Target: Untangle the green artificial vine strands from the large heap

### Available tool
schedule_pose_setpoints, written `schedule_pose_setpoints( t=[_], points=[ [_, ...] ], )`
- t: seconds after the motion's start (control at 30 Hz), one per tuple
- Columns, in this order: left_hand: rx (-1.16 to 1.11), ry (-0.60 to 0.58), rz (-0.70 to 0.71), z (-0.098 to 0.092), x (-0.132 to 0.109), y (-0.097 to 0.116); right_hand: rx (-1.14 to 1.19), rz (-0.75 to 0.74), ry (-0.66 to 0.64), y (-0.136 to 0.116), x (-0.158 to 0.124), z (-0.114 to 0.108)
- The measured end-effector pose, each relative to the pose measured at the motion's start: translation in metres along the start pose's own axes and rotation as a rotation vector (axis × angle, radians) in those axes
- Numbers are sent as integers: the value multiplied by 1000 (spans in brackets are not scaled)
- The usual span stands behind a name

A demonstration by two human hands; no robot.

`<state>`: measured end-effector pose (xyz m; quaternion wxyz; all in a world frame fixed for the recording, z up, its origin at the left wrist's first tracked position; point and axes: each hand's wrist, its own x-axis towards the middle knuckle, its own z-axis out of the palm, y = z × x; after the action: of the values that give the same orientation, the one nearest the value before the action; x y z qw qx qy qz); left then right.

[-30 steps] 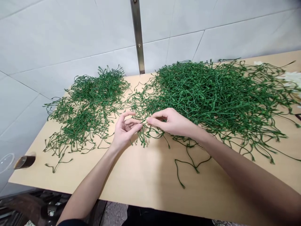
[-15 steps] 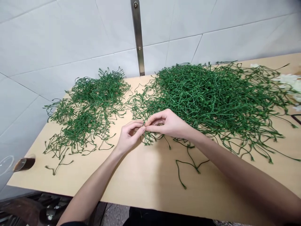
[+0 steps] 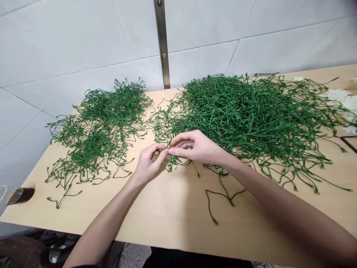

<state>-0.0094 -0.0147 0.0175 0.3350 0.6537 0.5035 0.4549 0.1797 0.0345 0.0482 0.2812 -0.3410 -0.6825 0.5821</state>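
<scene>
My left hand (image 3: 149, 160) and my right hand (image 3: 195, 147) meet fingertip to fingertip over the middle of the wooden table (image 3: 156, 219). Both are closed in a pinch on a thin green artificial stem, of which only a little shows between the fingers. Beyond and to the right of my right hand spreads a large heap of green artificial stems (image 3: 240, 108). A smaller, looser heap of stems (image 3: 103, 115) lies to the left of my left hand. Some loose stems show just under my fingers.
A clear cup of dark drink (image 3: 22, 195) is at the table's left edge. White artificial flowers (image 3: 341, 100) lie at the far right. A few stray stems (image 3: 223, 195) rest in front of the big heap. A metal strip (image 3: 162, 44) runs down the tiled wall behind.
The whole view has shifted slightly, so things sit a little further left. My hands stay together, with small finger movements at the pinched stem.
</scene>
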Motion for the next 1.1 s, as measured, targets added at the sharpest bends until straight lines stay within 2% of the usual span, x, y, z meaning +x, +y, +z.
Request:
schedule_pose_setpoints(
  t=[0.13,0.23,0.4,0.53,0.63,0.73,0.8,0.93,1.1],
  points=[
    [40,-28,63,2,-1,-3,22,-17,-66,4,0,-3],
    [22,-68,40,4,-2,-1,85,-6,-111,5,0,-6],
    [66,-93,69,6,-4,-1,196,50,-126,10,2,-2],
    [153,-74,219,10,-6,-6,148,69,-102,13,1,4],
    [195,-86,355,13,-7,-7,102,76,-155,10,-3,3],
    [243,-82,429,13,-7,-8,-3,83,-191,4,-6,1],
    [277,-81,448,13,-7,-8,-54,59,-168,3,-7,1],
    [285,-93,379,15,-9,-7,-18,-21,-53,7,-5,6],
    [108,-61,142,23,-13,-5,39,-84,-28,15,-4,13]
  ],
)
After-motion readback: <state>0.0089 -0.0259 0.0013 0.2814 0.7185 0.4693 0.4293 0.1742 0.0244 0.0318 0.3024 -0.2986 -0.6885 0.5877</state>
